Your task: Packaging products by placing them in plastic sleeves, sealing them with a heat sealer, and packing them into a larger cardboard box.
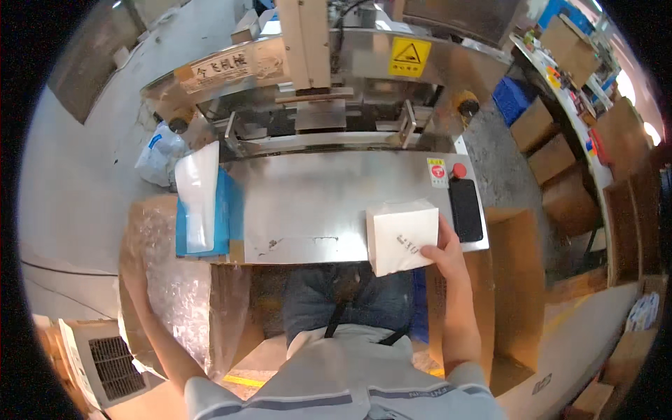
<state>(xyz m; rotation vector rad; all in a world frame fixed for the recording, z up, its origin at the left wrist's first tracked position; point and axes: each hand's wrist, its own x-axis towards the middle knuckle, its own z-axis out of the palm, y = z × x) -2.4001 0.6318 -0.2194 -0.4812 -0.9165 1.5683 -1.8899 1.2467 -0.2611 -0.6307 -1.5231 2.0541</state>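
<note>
A small white box (403, 236) with dark print on one face is at the front right edge of a metal worktable (301, 203). Around its right side my right hand (446, 253) is closed, thumb on the printed face. My left hand (133, 274) reaches down at the far left, beside a carton (143, 217) lined with clear plastic film (185, 301). Its fingers are too blurred and hidden to read. Between the hands, at the table's left end, a blue box (222, 210) stands with a white sheet-like piece (199, 199) leaning out of it.
Behind the worktable rises a metal machine with a central column (305, 45) and a yellow warning sign (409, 56). A red button (458, 171) and a black phone (466, 210) are at the right. An open carton (518, 280) stands right of my knees; shelving with cartons (553, 157) lies beyond.
</note>
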